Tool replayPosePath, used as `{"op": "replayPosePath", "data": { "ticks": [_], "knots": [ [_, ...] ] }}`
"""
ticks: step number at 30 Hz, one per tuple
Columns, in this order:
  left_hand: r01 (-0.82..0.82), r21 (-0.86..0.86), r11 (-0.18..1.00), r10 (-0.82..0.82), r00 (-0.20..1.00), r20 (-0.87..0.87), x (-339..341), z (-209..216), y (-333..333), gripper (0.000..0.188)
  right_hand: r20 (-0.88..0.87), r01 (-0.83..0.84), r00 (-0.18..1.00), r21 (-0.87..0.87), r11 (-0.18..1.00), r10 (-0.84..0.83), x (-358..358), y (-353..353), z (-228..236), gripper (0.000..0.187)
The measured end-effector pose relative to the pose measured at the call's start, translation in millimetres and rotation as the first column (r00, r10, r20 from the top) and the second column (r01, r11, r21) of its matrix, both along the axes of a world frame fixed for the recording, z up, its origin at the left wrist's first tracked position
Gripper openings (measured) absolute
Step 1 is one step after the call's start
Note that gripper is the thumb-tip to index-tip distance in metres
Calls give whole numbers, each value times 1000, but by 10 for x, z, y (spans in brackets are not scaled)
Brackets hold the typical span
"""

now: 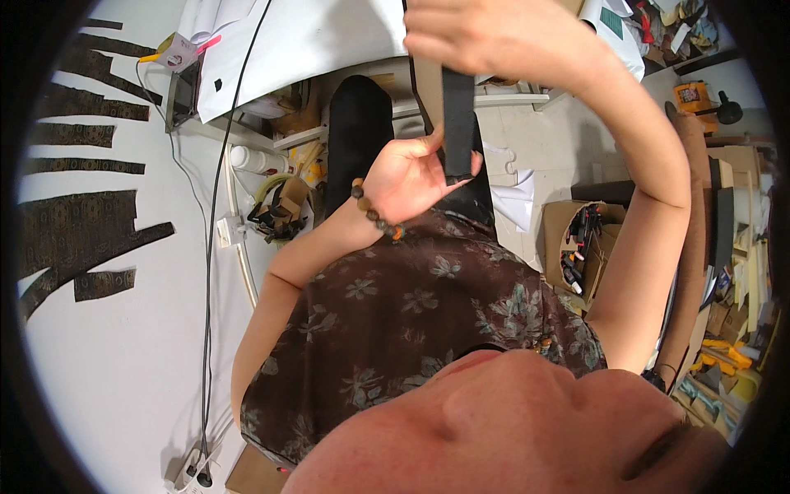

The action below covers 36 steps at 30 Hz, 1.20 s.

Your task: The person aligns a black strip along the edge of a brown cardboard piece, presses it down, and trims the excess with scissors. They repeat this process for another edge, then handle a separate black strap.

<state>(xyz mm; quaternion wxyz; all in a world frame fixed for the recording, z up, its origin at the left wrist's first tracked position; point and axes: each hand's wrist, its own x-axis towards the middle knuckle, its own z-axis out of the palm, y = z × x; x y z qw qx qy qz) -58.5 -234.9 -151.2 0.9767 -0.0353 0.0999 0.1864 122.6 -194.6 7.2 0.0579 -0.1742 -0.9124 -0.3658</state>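
Note:
A flat black strip (458, 123) hangs down over my lap from beneath my right hand (485, 37). That hand is closed over the strip's upper part by the table edge; its fingertips are partly out of view at the top. My left hand (411, 177), wearing a beaded bracelet (372, 206), holds the strip's lower end, with the thumb at one side and the fingers curled behind and under it. Left of the black strip runs a longer tan strip (427, 82) with dark edges; its upper end is hidden behind the right hand.
A white-covered table (288, 49) lies ahead. Black cables (216, 189) run down on the left beside dark patterned strips (78, 226) on a white surface. A cardboard box of tools (580, 247) stands at right, near a brown roll (687, 247). Below the table are a white container (253, 160) and a bin (280, 210).

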Motion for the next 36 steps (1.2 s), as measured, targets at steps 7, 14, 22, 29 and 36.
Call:
{"op": "replayPosePath", "data": {
  "ticks": [7,14,22,29,36],
  "knots": [
    [91,889,448,-360,929,86,-867,755,-274,82,-417,100,880,-303,948,-226,241,-201,354,30],
    [-560,828,24,354,779,517,-1127,742,841,70,-307,-25,457,-942,334,-834,478,12,-94,53],
    [-355,932,78,468,838,280,83,586,365,87,-515,-460,680,-854,242,-522,385,686,-1230,40],
    [-501,727,469,512,825,239,374,105,721,70,-430,-490,692,-870,60,-580,529,1056,-1647,59],
    [-552,664,504,574,789,219,563,-264,769,64,-339,-575,720,-780,-248,-605,668,1275,-2228,55]
  ]
}}
